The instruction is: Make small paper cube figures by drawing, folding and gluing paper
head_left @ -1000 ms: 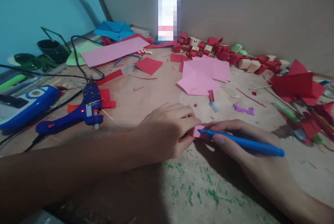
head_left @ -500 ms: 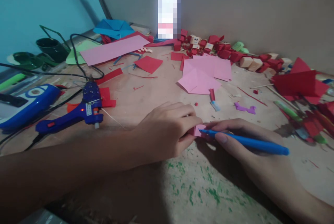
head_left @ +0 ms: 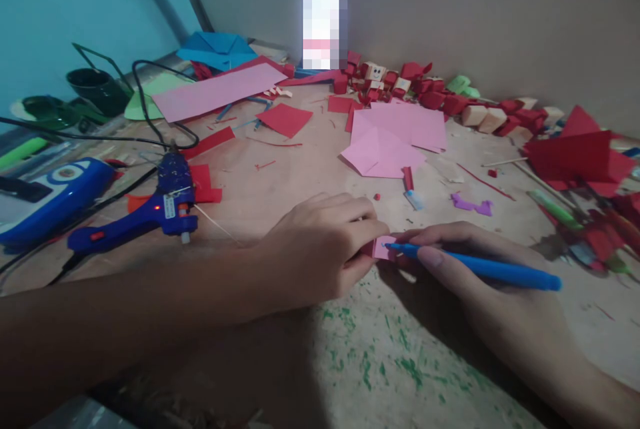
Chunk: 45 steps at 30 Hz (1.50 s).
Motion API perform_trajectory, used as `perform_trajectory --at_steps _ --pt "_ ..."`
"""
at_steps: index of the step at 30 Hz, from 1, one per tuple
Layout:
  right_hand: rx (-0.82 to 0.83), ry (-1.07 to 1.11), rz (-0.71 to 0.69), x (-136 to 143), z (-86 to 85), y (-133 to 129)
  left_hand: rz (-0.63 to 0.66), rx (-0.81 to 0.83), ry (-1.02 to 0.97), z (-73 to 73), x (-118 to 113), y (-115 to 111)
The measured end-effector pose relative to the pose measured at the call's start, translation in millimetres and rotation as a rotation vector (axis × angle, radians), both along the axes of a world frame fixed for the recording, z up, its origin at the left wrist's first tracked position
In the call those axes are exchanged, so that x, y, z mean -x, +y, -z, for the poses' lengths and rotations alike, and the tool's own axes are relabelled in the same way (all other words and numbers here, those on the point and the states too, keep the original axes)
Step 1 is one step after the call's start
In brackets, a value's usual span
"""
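Pale brown and flecked with green marks in the lower part of the frame, the table spreads under everything else. Across the upper right, a long row of red and bare wooden blocks lies along the grey wall, one near the upper centre with a smiling face drawn on it. The left hand rests at the centre, its fingers curled and grasping a small pink piece at its edge, partly hidden by them. The right hand, lower right of centre, has its thumb and fingers pinching a blue pen. A blue glue gun with a lit red light lies at the left. A long pink strip lies at the upper left, and folded pink paper right of centre, beyond the hands. An upright bright screen, blurred, stands at the top centre. The blue pen slants leftward, its tip at the pink piece, though contact is hard to tell. A purple scrap lies right of centre. The small pink piece is just right of the frame's centre, between the hands, with a faint blue mark on its face. A tiny red bit lies just beyond the left hand.
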State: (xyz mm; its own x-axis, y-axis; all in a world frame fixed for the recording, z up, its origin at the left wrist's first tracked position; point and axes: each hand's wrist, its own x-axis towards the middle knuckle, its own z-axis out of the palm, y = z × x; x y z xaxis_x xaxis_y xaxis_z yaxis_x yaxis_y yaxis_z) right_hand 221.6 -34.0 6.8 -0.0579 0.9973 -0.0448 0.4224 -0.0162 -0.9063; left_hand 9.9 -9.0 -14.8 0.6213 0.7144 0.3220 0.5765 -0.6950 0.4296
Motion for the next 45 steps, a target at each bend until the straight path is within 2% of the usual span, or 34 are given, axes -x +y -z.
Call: perform_trajectory --at_steps 14,23,35,45 --pt "-0.047 -0.047 0.001 -4.3 -0.2 0.5 -0.008 0.004 -0.005 0.9 -0.3 -0.4" --pt "0.019 -0.032 0.012 -0.3 -4.2 -0.1 -0.003 0.013 0.0 0.1 0.3 -0.4" --pt "-0.023 -0.08 -0.03 -6.1 1.3 2.4 0.0 0.008 -0.003 -0.7 -0.4 0.0" --pt "-0.008 -0.053 -0.001 -2.8 -1.2 0.9 -0.002 0.012 -0.006 0.5 0.1 0.5"
